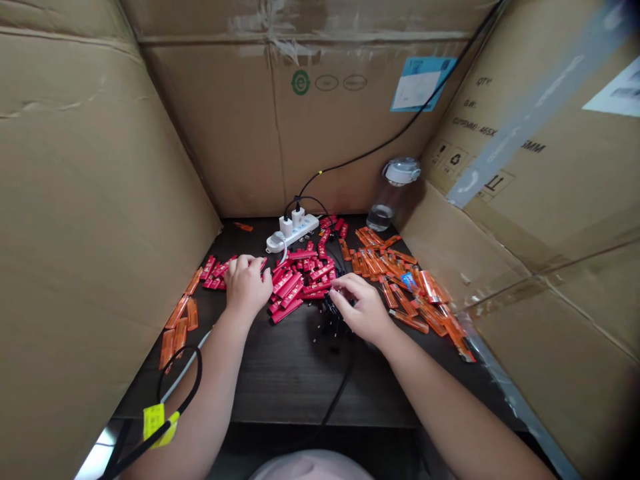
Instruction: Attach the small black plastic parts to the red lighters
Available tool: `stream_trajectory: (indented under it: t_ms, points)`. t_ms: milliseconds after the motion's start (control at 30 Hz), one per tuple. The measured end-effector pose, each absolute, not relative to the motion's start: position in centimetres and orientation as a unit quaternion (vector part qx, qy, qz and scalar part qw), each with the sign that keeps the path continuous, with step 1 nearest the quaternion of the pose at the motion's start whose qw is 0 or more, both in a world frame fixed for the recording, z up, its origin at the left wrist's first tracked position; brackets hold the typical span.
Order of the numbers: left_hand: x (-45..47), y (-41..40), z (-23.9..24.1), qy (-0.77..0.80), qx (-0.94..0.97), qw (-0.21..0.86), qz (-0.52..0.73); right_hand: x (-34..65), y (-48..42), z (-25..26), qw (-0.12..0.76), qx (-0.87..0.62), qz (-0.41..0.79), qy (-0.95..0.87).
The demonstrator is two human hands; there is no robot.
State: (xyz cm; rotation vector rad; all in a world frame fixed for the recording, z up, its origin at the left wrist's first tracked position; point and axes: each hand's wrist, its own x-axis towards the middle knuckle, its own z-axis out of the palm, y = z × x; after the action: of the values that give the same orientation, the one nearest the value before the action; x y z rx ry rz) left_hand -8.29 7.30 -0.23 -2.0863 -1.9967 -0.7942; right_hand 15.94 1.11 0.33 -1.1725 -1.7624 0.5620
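My left hand (246, 285) rests palm down on the dark table (290, 373), its fingers curled over the edge of a pile of small red pieces (300, 280). My right hand (361, 308) is closed in a pinch over a small black object (331, 319) near the pile's right side. What the fingers hold is too small to name. Orange transparent pieces (400, 280) lie spread to the right of the right hand, and a few more orange pieces (177, 323) lie to the left.
Cardboard walls (90, 220) enclose the table on three sides. A white power strip (293, 233) with plugs and a black cable (390, 140) sit at the back, next to a clear water bottle (393, 193). A black cable with a yellow tag (156, 421) lies front left.
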Motion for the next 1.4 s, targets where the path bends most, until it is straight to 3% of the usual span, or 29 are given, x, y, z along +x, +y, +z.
stream_trajectory:
  t_ms: [233,500,733,800,900,1033,1167,1400]
  points:
    - [-5.7,5.7,-0.6,-0.526,-0.819,-0.016,-0.229,15.9,0.9,0.4,0.433,-0.469,0.233,-0.734]
    - [-4.1,4.1,-0.3,-0.564,-0.820,-0.019,-0.093,15.8,0.9,0.2,0.407,-0.474,0.237,-0.744]
    - [-4.6,4.8,-0.1,-0.575,-0.792,-0.048,-0.199,16.3,1.4,0.4,0.424,-0.487,0.207,-0.735]
    - [-4.9,4.9,0.2,-0.576,-0.756,-0.113,-0.290,16.7,1.7,0.6,0.427,-0.495,0.194,-0.732]
    - [-4.9,4.7,0.8,-0.534,-0.654,-0.326,-0.425,17.6,1.9,1.0,0.409,-0.518,0.175,-0.730]
    - [-4.2,4.2,1.0,-0.432,-0.523,-0.545,-0.492,18.8,1.9,1.5,0.272,-0.520,0.207,-0.782]
    - [-3.4,3.9,0.7,-0.418,-0.499,-0.585,-0.483,18.7,1.2,1.5,0.122,-0.475,0.254,-0.834]
    - [-3.0,3.8,0.4,-0.453,-0.496,-0.587,-0.453,17.3,0.6,1.0,0.109,-0.442,0.216,-0.864]
